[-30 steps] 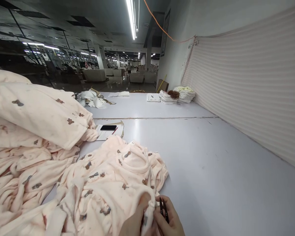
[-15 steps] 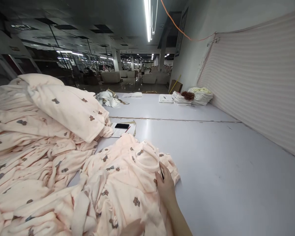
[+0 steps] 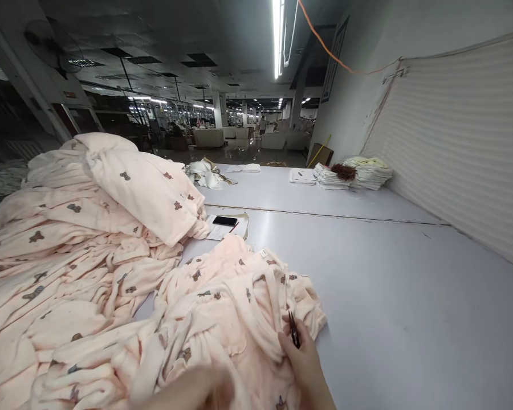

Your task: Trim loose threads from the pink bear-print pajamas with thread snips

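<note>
A pale pink fleece garment point(image 3: 231, 302) printed with small brown bears lies crumpled on the white table point(image 3: 389, 296) in front of me. My right hand point(image 3: 303, 361) rests on its right side, fingers closed around small black thread snips point(image 3: 293, 330) and pinching the fabric. My left hand point(image 3: 196, 390) is low at the bottom edge, blurred by motion, over the near part of the garment; its fingers cannot be made out.
A tall heap of the same pink garments point(image 3: 89, 228) fills the left. A black phone point(image 3: 224, 221) lies on papers behind the garment. Folded white stacks point(image 3: 350, 173) sit at the far right by the striped wall point(image 3: 465, 142).
My right hand pulled back toward me with the snips, dragging the garment's neck area into folds. My left hand came into view at the bottom. My head turned slightly left.
</note>
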Motion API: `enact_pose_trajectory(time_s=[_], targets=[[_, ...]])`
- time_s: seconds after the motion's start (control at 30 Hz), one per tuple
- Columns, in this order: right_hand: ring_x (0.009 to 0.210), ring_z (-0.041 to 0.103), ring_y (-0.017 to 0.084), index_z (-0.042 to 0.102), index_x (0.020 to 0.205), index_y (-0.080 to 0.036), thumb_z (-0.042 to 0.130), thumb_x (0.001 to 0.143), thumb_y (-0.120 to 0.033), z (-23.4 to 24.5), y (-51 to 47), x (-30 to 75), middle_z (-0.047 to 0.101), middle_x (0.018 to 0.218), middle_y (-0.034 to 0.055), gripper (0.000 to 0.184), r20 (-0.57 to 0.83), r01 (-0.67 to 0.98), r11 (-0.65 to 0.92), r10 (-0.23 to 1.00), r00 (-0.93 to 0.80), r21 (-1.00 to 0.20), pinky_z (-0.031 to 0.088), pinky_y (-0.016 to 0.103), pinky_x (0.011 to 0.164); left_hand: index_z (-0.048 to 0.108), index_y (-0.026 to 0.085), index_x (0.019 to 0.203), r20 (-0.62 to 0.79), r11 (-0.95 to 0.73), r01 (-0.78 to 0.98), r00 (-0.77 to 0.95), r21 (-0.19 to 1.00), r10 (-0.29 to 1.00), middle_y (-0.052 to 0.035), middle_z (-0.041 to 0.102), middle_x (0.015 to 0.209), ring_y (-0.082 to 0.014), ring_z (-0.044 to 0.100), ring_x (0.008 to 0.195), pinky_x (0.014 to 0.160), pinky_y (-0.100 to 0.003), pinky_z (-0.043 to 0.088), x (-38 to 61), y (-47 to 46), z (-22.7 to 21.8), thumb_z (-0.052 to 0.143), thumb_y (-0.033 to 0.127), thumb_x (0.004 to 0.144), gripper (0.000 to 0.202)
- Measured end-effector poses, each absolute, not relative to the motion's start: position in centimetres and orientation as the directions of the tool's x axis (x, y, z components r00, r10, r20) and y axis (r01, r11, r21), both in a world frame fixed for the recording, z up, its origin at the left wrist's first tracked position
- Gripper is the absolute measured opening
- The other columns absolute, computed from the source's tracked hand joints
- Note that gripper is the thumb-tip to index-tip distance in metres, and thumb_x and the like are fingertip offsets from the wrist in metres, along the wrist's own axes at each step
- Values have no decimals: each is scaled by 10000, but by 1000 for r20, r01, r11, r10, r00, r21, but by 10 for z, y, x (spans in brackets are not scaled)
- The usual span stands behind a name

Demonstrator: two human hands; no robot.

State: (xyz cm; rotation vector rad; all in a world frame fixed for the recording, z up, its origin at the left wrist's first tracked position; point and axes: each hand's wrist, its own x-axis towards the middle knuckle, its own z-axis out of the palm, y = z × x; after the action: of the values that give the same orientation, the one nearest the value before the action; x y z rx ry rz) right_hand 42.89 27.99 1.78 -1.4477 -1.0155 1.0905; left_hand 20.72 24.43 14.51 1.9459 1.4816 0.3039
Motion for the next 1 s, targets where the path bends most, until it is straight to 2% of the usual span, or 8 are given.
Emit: enact_pose_trajectory(time_s=[0.13, 0.2, 0.3, 0.57, 0.67, 0.77, 0.9, 1.0], targets=[[535, 557, 156, 670, 853, -154, 701, 637, -530, 14, 257, 419, 587, 579, -5, 435, -177, -138, -152, 964, 198, -979, 454, 258, 521, 420, 199, 1275, 10, -249, 751, 307, 612, 952, -103, 592, 1202, -221, 590, 1014, 838, -319, 475, 249, 308, 137, 473, 416, 853, 477], [490, 536, 156, 672, 773, -153, 684, 637, -575, 18, 258, 426, 572, 525, -6, 444, -176, -120, -151, 955, 237, -981, 438, 264, 496, 363, 183, 1309, -31, -280, 795, 350, 538, 936, -97, 639, 1104, -230, 622, 935, 775, -322, 483, 271, 327, 121, 492, 401, 835, 538], [609, 576, 186, 657, 771, -180, 629, 700, -579, 34, 276, 447, 620, 640, 15, 407, -134, -52, -123, 927, 351, -991, 448, 273, 574, 479, 224, 1193, -69, -360, 818, 434, 449, 898, -51, 678, 983, -226, 643, 862, 740, -321, 465, 293, 328, 92, 434, 207, 825, 371], [829, 531, 221, 589, 717, -241, 737, 599, -326, 54, 339, 452, 594, 820, 2, 208, 4, 149, -75, 882, 472, -986, 385, 291, 740, 421, 168, 1322, -215, -527, 828, 559, 190, 801, -137, 673, 1017, -281, 660, 785, 695, -398, 457, 308, 296, 33, 425, 59, 772, 561], [742, 573, 205, 633, 715, -223, 640, 674, -308, 45, 344, 450, 632, 717, 0, 95, -41, 87, -84, 911, 410, -993, 420, 291, 705, 470, 202, 1275, -221, -576, 801, 598, 162, 770, -115, 675, 976, -263, 659, 770, 695, -385, 454, 306, 294, 24, 448, 76, 790, 501], [690, 600, 192, 668, 835, -192, 606, 724, -382, 39, 336, 456, 657, 690, 3, 228, -101, -12, -104, 914, 393, -994, 456, 278, 656, 560, 229, 1143, -179, -589, 795, 606, 146, 775, -90, 665, 920, -268, 642, 776, 707, -391, 446, 302, 292, 25, 492, 108, 781, 387], [835, 601, 208, 678, 940, -193, 732, 616, -361, 37, 329, 457, 675, 821, 17, 369, -129, -97, -98, 906, 402, -990, 463, 254, 701, 601, 232, 1007, -112, -631, 761, 648, 151, 754, -69, 661, 873, -253, 620, 760, 698, -377, 440, 302, 289, 29, 497, 129, 790, 262], [751, 582, 174, 685, 853, -176, 747, 581, -268, 38, 330, 451, 639, 711, -10, 294, -161, -179, -103, 923, 349, -978, 453, 232, 667, 617, 234, 944, -96, -661, 735, 677, 153, 730, -59, 667, 843, -229, 615, 722, 677, -359, 445, 304, 284, 31, 460, 141, 836, 212]])
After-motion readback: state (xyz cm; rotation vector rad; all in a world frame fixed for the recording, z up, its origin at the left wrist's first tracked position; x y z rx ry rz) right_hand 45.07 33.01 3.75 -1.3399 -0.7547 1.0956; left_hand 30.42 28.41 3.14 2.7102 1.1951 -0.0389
